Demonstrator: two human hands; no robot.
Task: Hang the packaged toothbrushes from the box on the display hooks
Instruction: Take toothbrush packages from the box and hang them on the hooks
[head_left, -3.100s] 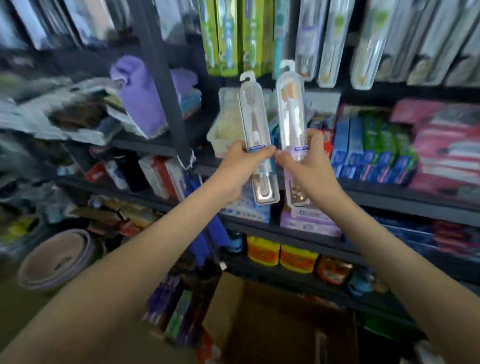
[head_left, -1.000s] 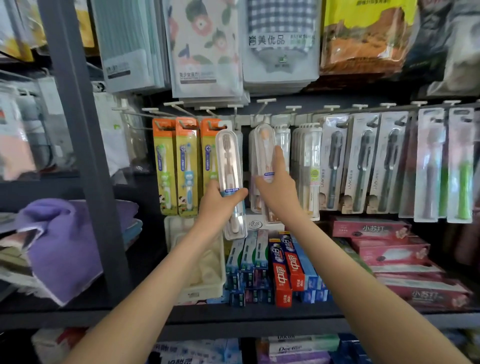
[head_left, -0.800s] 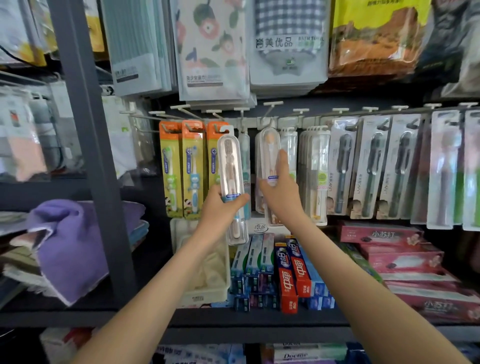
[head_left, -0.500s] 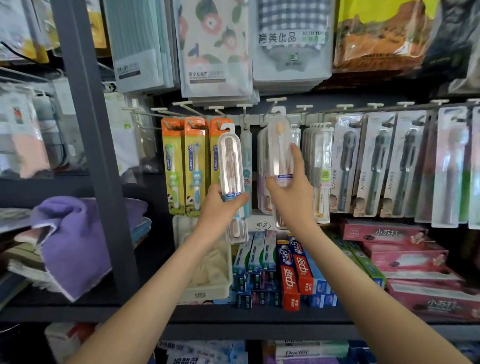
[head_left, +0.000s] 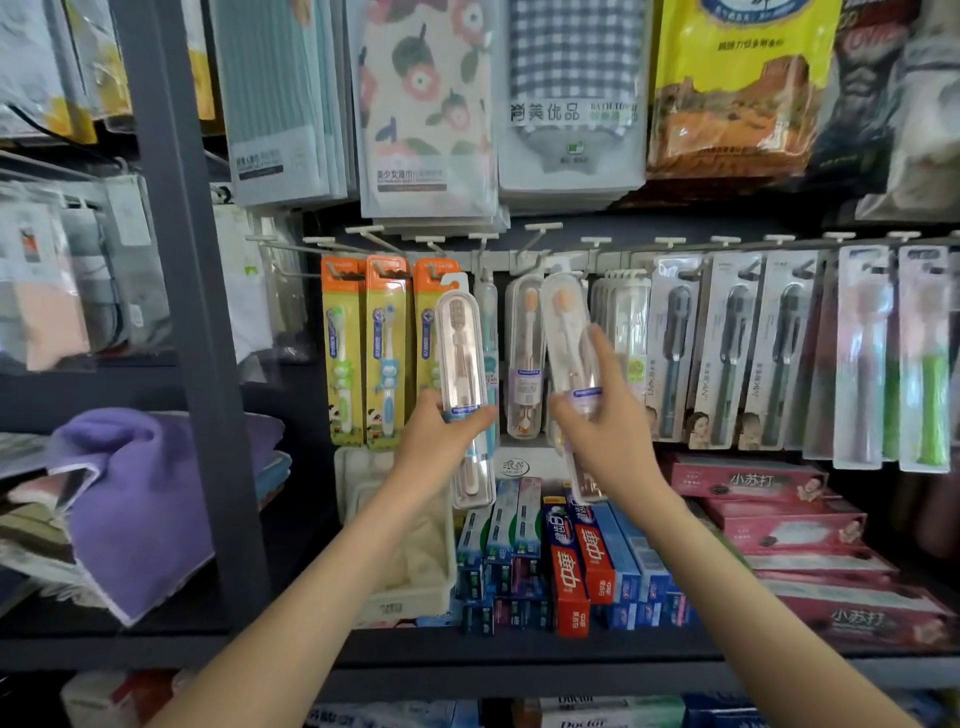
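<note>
A dark shop shelf (head_left: 156, 644) holds a folded purple towel (head_left: 135, 493) at left. Under the display hooks (head_left: 543, 227), the left hand (head_left: 441, 441) grips a clear packaged toothbrush (head_left: 460, 353) upright. Just beside it, the right hand (head_left: 608, 431) pinches a second pack (head_left: 563, 332), its top near a hook; whether it hangs there, I cannot tell.

Left grip (head_left: 441, 441) holds clear toothbrush pack (head_left: 460, 343) upright; right grip (head_left: 608, 421) holds second pack (head_left: 563, 332), tilted, near display hook (head_left: 543, 227).
</note>
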